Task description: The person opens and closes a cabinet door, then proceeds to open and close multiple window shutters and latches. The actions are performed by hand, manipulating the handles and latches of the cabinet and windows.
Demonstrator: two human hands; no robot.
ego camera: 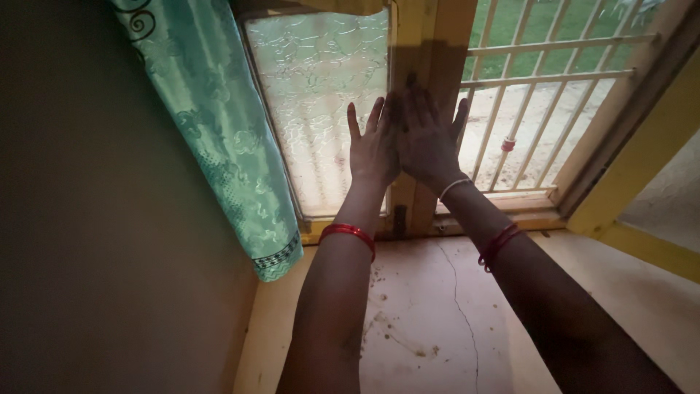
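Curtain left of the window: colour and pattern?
Curtain: teal-green with floral swirl pattern, head view.

No packages, labels, signs or screens are to be seen in this view.

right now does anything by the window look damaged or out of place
Yes. A thin crack runs down the sill slab below the right hand, with dirt specks scattered near the left forearm. The green curtain hangs slanted across the frosted pane. Both hands lie flat on the wooden frame, left hand included.
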